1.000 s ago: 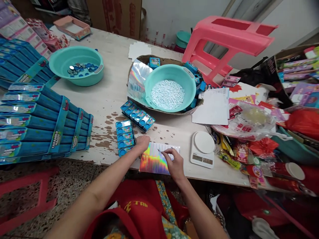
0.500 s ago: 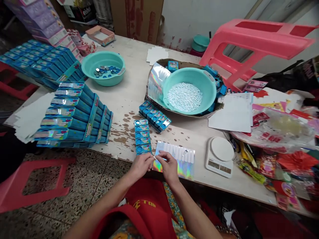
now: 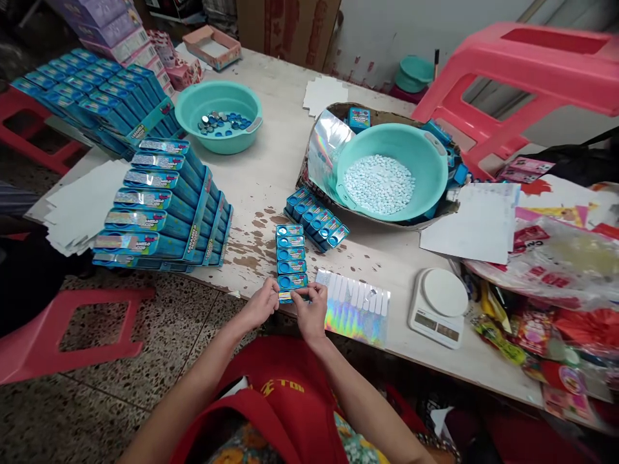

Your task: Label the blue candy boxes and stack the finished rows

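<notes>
My left hand (image 3: 264, 303) and my right hand (image 3: 312, 309) are at the near end of a row of small blue tins (image 3: 291, 253). Their fingers are closed in pinches at the two ends of a narrow shiny sticker (image 3: 285, 296), which lies over or just above the nearest tin. I cannot tell whether it is stuck down. Just right of my right hand lies a holographic sticker sheet (image 3: 358, 308) with pale strip shapes. A second row of blue tins (image 3: 316, 219) rests at an angle behind the first.
A teal basin of white pellets (image 3: 380, 183) stands in a cardboard box (image 3: 314, 164). Another teal basin (image 3: 217, 138) holds round lids. Tall stacks of blue tins (image 3: 169, 206) stand left. A kitchen scale (image 3: 438, 306), candy bags (image 3: 556, 277) and a pink stool (image 3: 527, 71) are right.
Both hands have moved from the sticker sheet's left edge to the nearest tin, carrying the sticker. They are now slightly further apart. The camera view has shifted a little.
</notes>
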The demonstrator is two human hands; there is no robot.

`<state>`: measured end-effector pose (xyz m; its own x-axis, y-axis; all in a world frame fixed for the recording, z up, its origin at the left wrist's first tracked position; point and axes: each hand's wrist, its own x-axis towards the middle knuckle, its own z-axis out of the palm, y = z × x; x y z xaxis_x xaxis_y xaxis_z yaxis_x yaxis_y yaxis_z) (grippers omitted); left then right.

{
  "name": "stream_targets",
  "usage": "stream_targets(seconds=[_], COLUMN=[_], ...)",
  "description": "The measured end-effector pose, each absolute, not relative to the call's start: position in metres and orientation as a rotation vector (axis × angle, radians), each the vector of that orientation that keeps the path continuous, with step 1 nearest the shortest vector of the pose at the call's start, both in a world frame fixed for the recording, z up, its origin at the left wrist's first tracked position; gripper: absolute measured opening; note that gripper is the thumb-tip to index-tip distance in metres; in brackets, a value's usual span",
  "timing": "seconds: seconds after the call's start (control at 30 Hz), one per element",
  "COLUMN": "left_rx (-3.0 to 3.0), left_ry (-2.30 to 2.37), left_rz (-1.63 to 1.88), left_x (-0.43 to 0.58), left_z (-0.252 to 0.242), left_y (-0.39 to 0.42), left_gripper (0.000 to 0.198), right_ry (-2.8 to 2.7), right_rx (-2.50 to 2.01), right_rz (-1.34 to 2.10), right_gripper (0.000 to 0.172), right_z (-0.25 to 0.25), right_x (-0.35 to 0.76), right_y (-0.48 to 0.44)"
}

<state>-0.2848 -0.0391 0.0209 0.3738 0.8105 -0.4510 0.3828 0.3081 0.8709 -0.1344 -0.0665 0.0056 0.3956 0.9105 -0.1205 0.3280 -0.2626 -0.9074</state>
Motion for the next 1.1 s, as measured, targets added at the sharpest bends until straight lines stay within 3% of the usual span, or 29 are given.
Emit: stream_targets(seconds=[0.2,0.43,0.6,0.77,0.9,1.1], left_rx=[0.91,1.121,1.663,1.777,2.044,2.189], left_ry=[1.181,1.5,1.688,1.799,1.624,1.337], left_rz=[0.384,0.125,-0.156,0.1,0.304,-0.404], left_x=[-0.284,-0.271,-0.293,-0.276,-0.21,-0.114], left_z=[0.001,-0.032,0.004,0.058,0.07,0.023], left_y=[-0.041,-0.047,-0.036,-0.033,-0.017,0.039], left_gripper=[0.02,0.014,0.013,0.02,0.02,0.021], right_ry=[-0.86,-0.919,-1.32,-1.693,-1.713,-1.675], right_rx=[-1.854,-1.685,-1.845,-1.967,-1.902,-1.81], right_rz=[0.927,1.014,0.695,0.62,0.584,0.561], right_gripper=[0.035,0.026,0.043,0.044,0.038,0.037], right_z=[-0.006,-0.01,-0.035,-0.066,-0.074,-0.082], right_x=[-0.135,-0.107,-0.04,-0.009,-0.01,-0.008], right_y=[-0.067,-0.069,-0.051,-0.031,-0.034,-0.042])
